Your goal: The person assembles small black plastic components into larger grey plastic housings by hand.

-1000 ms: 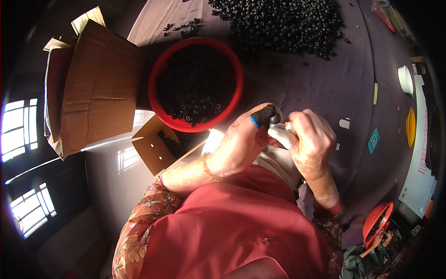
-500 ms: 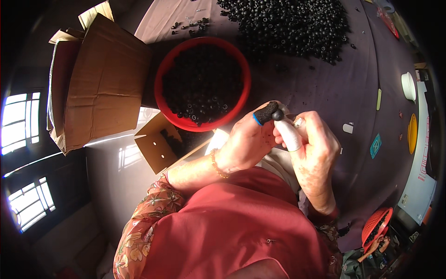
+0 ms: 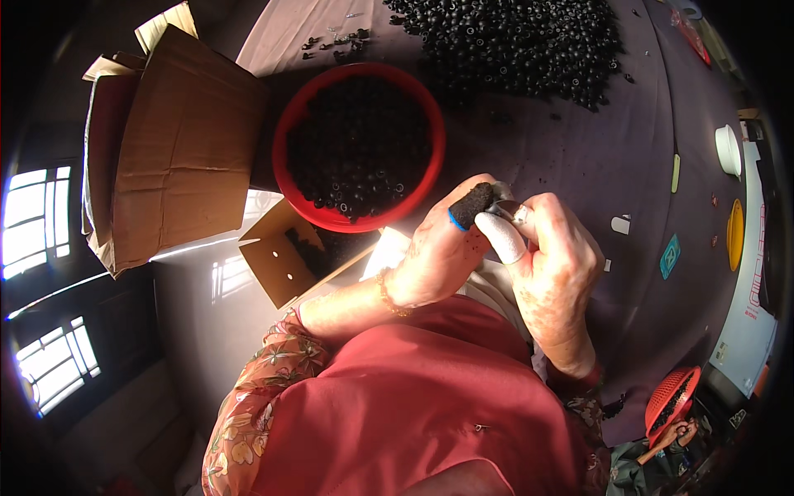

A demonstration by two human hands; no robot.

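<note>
Both hands are up close in front of the red apron (image 3: 413,397), fingertips practically touching. The left hand (image 3: 434,248) has a fuzzy black finger cover (image 3: 473,205) with a blue band, and it's pinching a small dark piece (image 3: 499,193) right by the tip. Most of that piece is hidden, so I can't really tell its shape. The right hand (image 3: 558,260) has a white cover (image 3: 500,236) on the thumb and is pinching a shiny grey thing (image 3: 513,209) against that same spot; too blurry to say what kind.

Up ahead on the cloth-covered counter (image 3: 579,157) there's a big heap of black pieces (image 3: 517,50). Left of the hands sits a red bowl (image 3: 337,221) loaded with similar bits, with a small open box (image 3: 266,269) just below it and a big cardboard box (image 3: 190,140) further left. Over on the right: a white bowl (image 3: 728,150), a yellow dish (image 3: 734,236) and a teal packet (image 3: 670,256). Bottom right, another person's hands (image 3: 680,433) are beside a red basket (image 3: 672,398).
</note>
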